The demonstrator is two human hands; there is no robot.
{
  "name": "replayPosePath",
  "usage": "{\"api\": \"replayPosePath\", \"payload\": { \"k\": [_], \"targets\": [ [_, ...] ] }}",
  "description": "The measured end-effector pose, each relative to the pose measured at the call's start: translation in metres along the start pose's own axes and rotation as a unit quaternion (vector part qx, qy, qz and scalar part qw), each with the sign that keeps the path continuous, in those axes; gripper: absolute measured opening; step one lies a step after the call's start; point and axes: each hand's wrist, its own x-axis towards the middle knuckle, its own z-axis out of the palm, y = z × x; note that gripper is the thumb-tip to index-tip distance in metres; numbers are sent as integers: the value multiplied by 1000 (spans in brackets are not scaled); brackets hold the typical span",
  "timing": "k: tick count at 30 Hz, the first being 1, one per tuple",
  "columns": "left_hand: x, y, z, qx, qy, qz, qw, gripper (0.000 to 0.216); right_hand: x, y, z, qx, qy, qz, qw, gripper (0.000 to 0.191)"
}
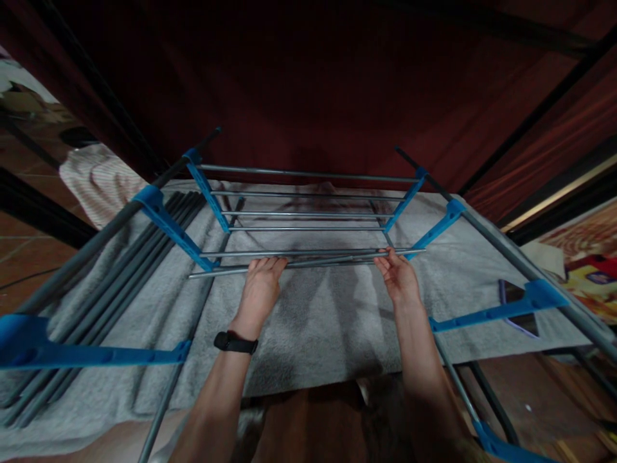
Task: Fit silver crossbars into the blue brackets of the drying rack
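Observation:
A rack frame of grey tubes with blue plastic brackets lies on a grey blanket, and thin metal rods span its far brackets. My left hand (264, 284), wearing a black wristband (236, 343), curls over a thin metal rod (321, 262) from above. Near the rod's right end, the fingers of my right hand (398, 275) close on it with the palm turned up. The rod slants slightly, its left end lower in view. Just behind it is another crossbar, close to the blue left bracket (178, 231) and the blue right bracket (439, 229).
Several loose grey tubes (125, 283) lie on the blanket (332, 328) at left. A phone (518, 308) lies under a near-right blue bracket (501, 310). Dark red fabric (308, 96) hangs behind the frame. A striped cloth (103, 180) is at far left.

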Motion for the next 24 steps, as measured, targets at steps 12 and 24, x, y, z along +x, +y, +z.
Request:
{"api": "replayPosePath", "payload": {
  "k": [12,24],
  "targets": [
    [-6,-4,-7,50,23,-52,997,41,-2,-2,1,4,16,-7,1000,11],
    [-9,-8,-17,77,82,-120,986,39,1,-9,-4,25,63,16,998,27]
  ]
}}
